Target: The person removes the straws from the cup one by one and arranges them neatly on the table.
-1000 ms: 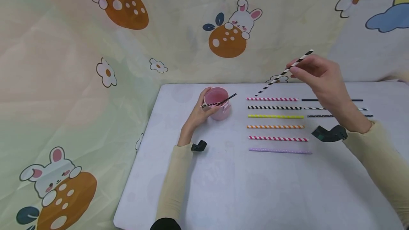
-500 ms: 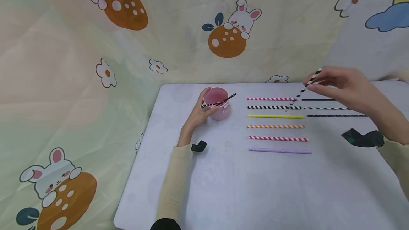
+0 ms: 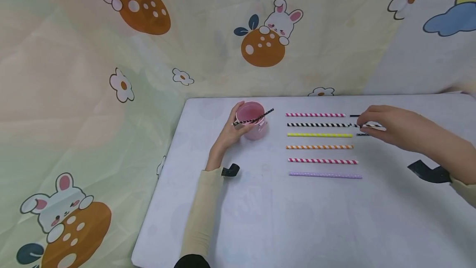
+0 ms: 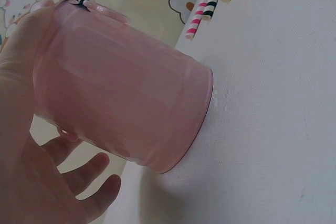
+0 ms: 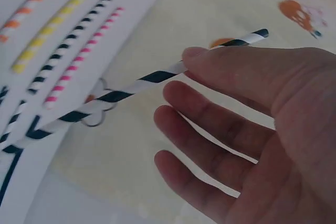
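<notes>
My left hand (image 3: 229, 129) holds a pink cup (image 3: 256, 132) by its side near the rim, fingers around it in the left wrist view. A black dotted straw (image 3: 265, 114) lies slantwise across the cup's mouth, and one end of it shows past the rim in the left wrist view. At the right, my right hand (image 3: 394, 126) is low over the right-hand group of dark straws, covering much of them. In the right wrist view, thumb and forefinger pinch a black-and-white striped straw (image 5: 114, 96), while the other fingers are held loosely apart from it.
Left of my right hand lie straws in parallel rows: pink striped (image 3: 315, 115), black striped (image 3: 317, 125), yellow (image 3: 320, 135), orange striped (image 3: 319, 147), red striped (image 3: 322, 161) and purple (image 3: 325, 175). A patterned cloth (image 3: 208, 24) hangs behind the white table (image 3: 260, 218).
My right hand has moved right and then down to the right-hand straws with the striped straw. The left hand, cup and dotted straw have stayed in place.
</notes>
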Demonstrator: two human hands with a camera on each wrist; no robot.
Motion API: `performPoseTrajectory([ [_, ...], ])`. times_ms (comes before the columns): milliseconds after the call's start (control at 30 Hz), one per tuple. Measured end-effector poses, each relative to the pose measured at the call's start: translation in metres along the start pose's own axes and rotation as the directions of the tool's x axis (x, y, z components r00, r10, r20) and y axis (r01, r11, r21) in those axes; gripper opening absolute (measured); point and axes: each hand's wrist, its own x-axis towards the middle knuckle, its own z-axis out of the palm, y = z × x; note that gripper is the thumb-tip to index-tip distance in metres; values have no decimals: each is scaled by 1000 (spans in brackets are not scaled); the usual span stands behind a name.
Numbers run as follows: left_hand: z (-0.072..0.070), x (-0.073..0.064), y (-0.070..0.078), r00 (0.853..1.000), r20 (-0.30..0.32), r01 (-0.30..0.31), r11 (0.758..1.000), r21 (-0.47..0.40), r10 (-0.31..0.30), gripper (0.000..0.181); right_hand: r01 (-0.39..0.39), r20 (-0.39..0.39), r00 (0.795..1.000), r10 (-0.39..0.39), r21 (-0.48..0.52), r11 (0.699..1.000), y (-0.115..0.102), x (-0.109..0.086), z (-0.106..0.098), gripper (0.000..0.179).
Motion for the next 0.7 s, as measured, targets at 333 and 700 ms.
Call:
performPoseTrajectory([
  [333,0,-2,3,1000,1,-11,1000,-6,11,88,64,65,997,-49,-243,968,19,-10,45,19],
  [700,0,-1,-1,1000,0,-8,1000,3,8,86,-20,108,993,50,-264,964,49,-17,73,15],
])
